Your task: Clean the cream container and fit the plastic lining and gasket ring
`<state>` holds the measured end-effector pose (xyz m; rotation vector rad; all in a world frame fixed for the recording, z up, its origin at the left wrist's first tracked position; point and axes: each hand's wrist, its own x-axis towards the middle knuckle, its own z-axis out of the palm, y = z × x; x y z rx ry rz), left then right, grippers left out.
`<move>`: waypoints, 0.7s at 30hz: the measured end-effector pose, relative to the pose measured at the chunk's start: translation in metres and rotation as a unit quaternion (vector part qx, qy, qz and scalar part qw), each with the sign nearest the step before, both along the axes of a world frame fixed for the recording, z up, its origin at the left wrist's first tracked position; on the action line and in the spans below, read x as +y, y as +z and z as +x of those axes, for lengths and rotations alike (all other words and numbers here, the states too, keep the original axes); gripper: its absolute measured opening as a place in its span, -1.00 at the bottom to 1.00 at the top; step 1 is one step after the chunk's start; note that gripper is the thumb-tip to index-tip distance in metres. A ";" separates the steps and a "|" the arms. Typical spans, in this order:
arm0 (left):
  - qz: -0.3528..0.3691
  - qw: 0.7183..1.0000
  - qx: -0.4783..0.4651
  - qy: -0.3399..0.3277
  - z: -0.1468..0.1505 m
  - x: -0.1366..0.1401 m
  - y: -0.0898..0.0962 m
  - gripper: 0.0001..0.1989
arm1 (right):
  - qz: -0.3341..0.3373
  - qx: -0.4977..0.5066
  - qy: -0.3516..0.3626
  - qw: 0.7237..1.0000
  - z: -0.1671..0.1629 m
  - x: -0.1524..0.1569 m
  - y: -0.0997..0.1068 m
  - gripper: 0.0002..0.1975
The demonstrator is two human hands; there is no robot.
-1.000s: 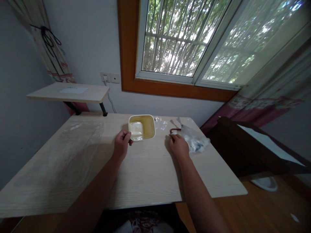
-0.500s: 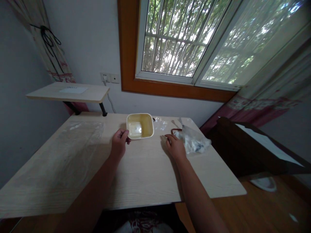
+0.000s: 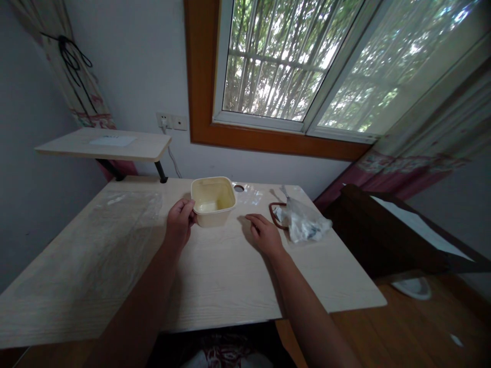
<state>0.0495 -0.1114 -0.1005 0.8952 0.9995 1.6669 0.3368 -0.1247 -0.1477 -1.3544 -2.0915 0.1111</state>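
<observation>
My left hand (image 3: 180, 221) grips the left side of a pale yellow plastic container (image 3: 213, 219), square with rounded corners. Its mouth faces up and a little toward me, and nothing shows inside it. To the right of the container, my right hand (image 3: 265, 232) is held over the desk with fingers stretched out, apart from the container and holding nothing. Just beyond that hand lie a brown loop-shaped handle (image 3: 274, 217) and a crumpled clear plastic bag (image 3: 305, 221) with small things in it that I cannot make out.
A flat clear plastic sheet (image 3: 115, 230) covers the left part of the wooden desk (image 3: 230, 286). A raised shelf (image 3: 141, 148) with a paper (image 3: 112, 140) stands at the back left. Behind the container is a round cable hole (image 3: 238, 188). A dark brown piece of furniture (image 3: 368, 230) stands right of the desk.
The container has tilted more upright and moved slightly left and down with my left hand. My right hand has shifted left, away from the bag and the brown handle.
</observation>
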 end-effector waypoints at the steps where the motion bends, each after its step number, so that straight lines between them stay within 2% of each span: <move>1: -0.003 1.000 0.001 0.001 0.000 0.000 0.000 -0.67 | -0.002 -0.001 0.003 1.000 0.000 0.000 0.000 -0.55; 7: 0.014 0.999 0.047 -0.002 -0.003 0.003 -0.003 -0.65 | -0.009 0.001 0.018 1.000 0.000 0.002 -0.002 -0.55; 12: 0.025 0.995 0.096 0.020 -0.002 0.003 -0.008 -0.67 | -0.009 0.003 0.037 0.999 -0.002 0.001 -0.001 -0.53; 15: 0.043 0.993 0.095 0.052 -0.002 0.006 -0.014 -0.70 | -0.006 0.009 0.040 0.999 -0.003 0.000 -0.001 -0.51; 19: 0.064 0.982 0.123 0.126 -0.006 0.015 -0.027 -0.81 | -0.003 0.025 0.043 0.999 -0.005 0.000 -0.002 -0.48; 21: 0.064 0.977 0.136 0.150 -0.007 0.019 -0.034 -0.80 | 0.006 0.031 0.057 0.998 -0.008 0.001 -0.002 -0.44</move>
